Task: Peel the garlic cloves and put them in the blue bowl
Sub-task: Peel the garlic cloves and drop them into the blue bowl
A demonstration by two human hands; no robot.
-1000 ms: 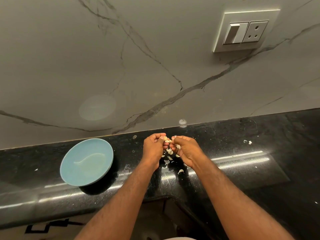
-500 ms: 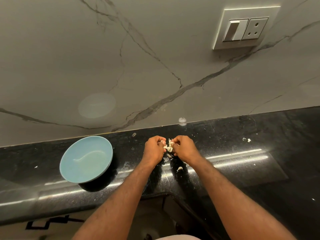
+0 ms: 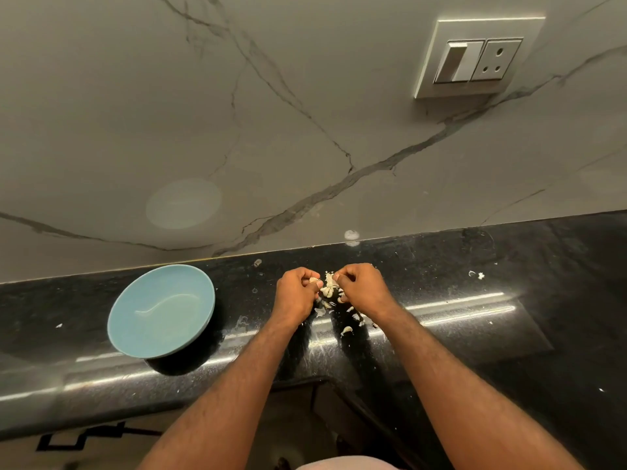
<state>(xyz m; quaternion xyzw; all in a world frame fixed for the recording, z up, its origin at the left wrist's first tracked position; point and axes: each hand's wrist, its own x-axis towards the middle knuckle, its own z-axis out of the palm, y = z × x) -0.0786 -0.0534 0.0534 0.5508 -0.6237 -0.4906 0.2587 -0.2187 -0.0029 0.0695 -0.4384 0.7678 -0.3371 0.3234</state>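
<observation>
Hands meet low over the counter (image 3: 509, 266), right of the blue bowl (image 3: 135, 300), probably so skins drop clear of it. The left hand (image 3: 295, 293) and right hand (image 3: 363, 288) both pinch the garlic (image 3: 328, 286), seemingly tearing skin. Scraps (image 3: 346, 330) lie beneath, and the bowl looks unfilled.

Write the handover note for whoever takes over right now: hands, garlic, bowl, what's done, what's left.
Left hand: grip pinching the garlic just above the counter.
Right hand: pinching the same garlic from the other side.
Blue bowl: on the counter to the left, no cloves visible in it.
Done: peeling started; pale garlic bits lie under the hands.
Left: finish peeling and move the cloves into the bowl.
</observation>
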